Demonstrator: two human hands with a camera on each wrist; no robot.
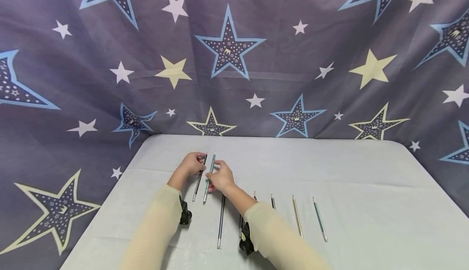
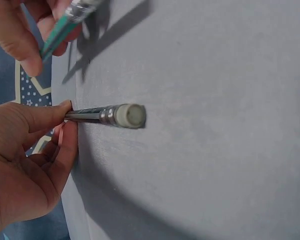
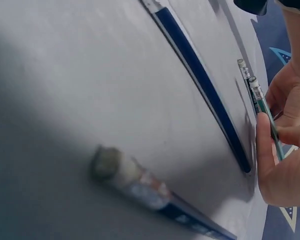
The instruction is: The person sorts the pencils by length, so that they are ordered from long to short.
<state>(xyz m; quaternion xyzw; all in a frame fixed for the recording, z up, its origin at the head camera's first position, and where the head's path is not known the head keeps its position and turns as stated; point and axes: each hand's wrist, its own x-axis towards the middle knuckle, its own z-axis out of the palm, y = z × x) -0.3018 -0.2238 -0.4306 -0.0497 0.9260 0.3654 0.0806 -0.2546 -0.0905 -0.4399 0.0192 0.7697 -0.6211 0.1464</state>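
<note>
Held up over the table, a dark pencil (image 1: 197, 186) is pinched between the thumb and fingers of my left hand (image 1: 189, 165). Its pale eraser (image 2: 131, 116) faces the camera in the left wrist view. Just to the right, my right hand (image 1: 222, 178) grips a teal pencil (image 1: 206, 193) between thumb and fingers. Both pencils tilt the same way, side by side with a narrow gap, eraser ends toward me. In the right wrist view the teal pencil (image 3: 261, 102) overlaps the dark one.
On the white-covered table (image 1: 359, 205), a blue pencil (image 1: 221, 225) lies below my right hand. Dark pencils, one with its tip end (image 1: 272, 201) showing, are partly hidden by the right forearm. Farther right lie a gold pencil (image 1: 297, 217) and another teal pencil (image 1: 320, 219). A star-patterned curtain (image 1: 256, 74) hangs behind.
</note>
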